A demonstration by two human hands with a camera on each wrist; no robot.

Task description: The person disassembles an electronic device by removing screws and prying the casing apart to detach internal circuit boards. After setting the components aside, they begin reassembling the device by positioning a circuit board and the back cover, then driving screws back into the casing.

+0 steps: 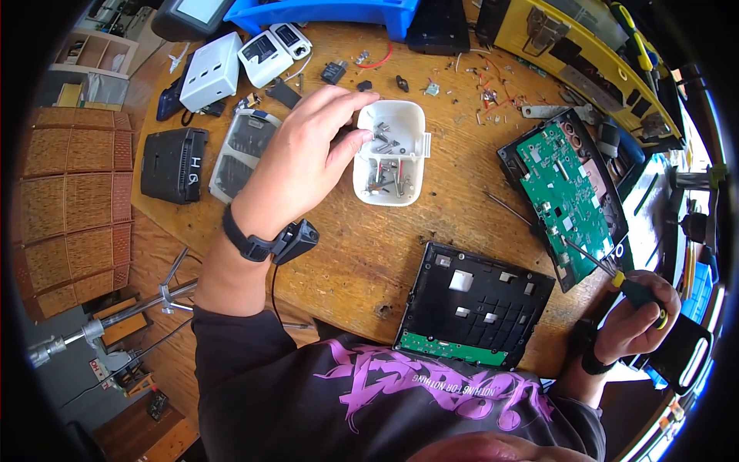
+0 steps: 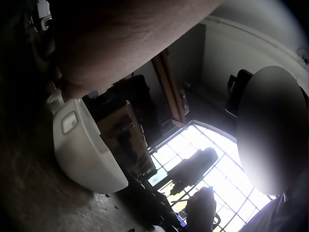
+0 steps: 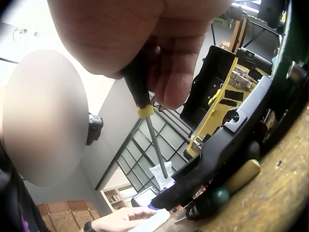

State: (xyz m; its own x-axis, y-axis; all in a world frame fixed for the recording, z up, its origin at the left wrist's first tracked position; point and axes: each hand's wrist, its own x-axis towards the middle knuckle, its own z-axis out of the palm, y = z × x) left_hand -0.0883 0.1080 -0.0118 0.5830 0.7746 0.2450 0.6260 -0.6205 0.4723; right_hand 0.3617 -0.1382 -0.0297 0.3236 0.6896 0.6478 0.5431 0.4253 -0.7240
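Note:
My left hand (image 1: 312, 142) grips the left rim of a small white plastic box (image 1: 359, 179), thumb and forefinger at its edge. Inside the divided box lie several loose screws (image 1: 385, 146). In the left wrist view the box (image 2: 84, 150) shows its side and a latch loop below the hand. My right hand (image 1: 627, 331) holds a screwdriver (image 1: 637, 292) with a dark green and yellow handle. Its shaft points toward the lower part of a green circuit board (image 1: 566, 192), overlapping it in the head view. The board sits in a dark casing at the right.
A black plastic panel (image 1: 493, 296) with a green strip lies near my body. Another screwdriver (image 1: 504, 208) lies beside the board. A yellow toolbox (image 1: 585, 69) and wire scraps are at the back right. At left are a bit case (image 1: 223, 173), a black device (image 1: 173, 165) and white devices (image 1: 212, 73).

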